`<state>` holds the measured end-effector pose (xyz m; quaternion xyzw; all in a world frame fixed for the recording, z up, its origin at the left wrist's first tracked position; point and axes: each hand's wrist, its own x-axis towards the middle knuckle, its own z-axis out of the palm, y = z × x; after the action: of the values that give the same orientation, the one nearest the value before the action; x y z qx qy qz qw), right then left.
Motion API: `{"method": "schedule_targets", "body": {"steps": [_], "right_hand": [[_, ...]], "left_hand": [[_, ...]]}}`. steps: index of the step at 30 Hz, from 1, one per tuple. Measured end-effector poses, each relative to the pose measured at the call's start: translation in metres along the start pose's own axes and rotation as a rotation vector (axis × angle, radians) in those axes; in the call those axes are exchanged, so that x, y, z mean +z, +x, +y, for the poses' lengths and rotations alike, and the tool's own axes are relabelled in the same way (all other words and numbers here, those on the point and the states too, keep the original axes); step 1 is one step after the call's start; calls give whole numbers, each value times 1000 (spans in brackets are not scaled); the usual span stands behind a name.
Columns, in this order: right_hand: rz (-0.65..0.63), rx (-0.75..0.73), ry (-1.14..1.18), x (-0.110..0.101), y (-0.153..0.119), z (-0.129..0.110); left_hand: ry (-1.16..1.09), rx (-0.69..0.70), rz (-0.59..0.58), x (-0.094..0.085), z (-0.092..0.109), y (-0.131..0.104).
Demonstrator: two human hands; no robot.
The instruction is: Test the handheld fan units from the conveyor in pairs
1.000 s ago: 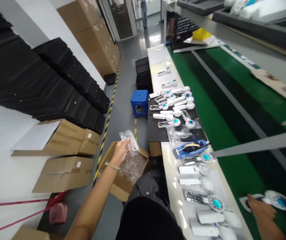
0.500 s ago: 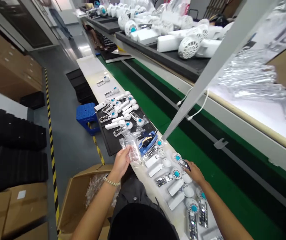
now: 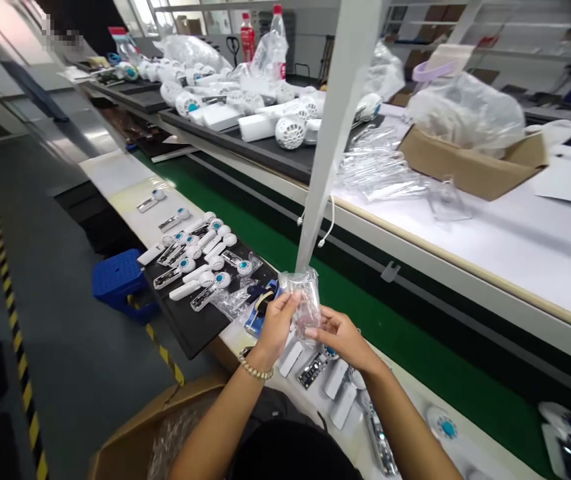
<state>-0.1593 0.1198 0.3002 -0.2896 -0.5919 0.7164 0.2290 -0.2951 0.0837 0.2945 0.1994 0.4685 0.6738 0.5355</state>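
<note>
My left hand (image 3: 276,325) pinches a clear plastic bag (image 3: 306,293) between thumb and fingers, raised above the narrow white bench (image 3: 278,383). My right hand (image 3: 344,339) has its thumb and fingers closed on the lower right edge of the same bag. Whether anything lies inside the bag is hard to make out. Under and beside my hands are white handheld fan parts: plain white handle shells (image 3: 344,405) and opened halves with circuit boards (image 3: 312,371). A blue tool holder (image 3: 255,321) with a dark object in it sits left of my left hand.
A black tray (image 3: 185,333) holds several fan halves. Beside it stands a blue stool (image 3: 122,280). A cardboard box (image 3: 130,427) with clear plastic is below left. A white post (image 3: 332,120) rises beyond my hands, before a higher bench (image 3: 515,260) with fans, plastic and an open box.
My view has swung up and to the right. My left hand has lifted the bag to the right; my right hand has left the fan part and now grips the bag too.
</note>
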Motion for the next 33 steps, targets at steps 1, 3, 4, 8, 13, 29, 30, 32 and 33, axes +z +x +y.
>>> {"method": "schedule_targets", "body": {"steps": [1,3,4,8,13,29,30,32,33], "right_hand": [[34,-12,36,1,-5,-9],[126,-8,18,-1,-12,-20],[147,1,1,-2,-15,-22],[76,54,43,-4,-17,-18],[357,-7,178,6,-5,-14],[574,-403,247,-3,-24,-63],[598,-410,308,-6,-24,-65],[665,-403,391,-12,-22,-69],[698,-390,418,-15,-21,-72]], "left_hand": [[-63,-17,-4,5,0,1],[-192,-55,-26,12,1,3],[-224,-67,-44,14,2,4],[-52,-88,-135,17,4,2],[-148,-195,-164,21,-6,-7],[-565,-682,-448,33,-28,-14],[-562,-692,-474,30,-29,-15],[-548,-706,-564,23,-30,-18],[-541,-709,-620,20,-30,-20]]}}
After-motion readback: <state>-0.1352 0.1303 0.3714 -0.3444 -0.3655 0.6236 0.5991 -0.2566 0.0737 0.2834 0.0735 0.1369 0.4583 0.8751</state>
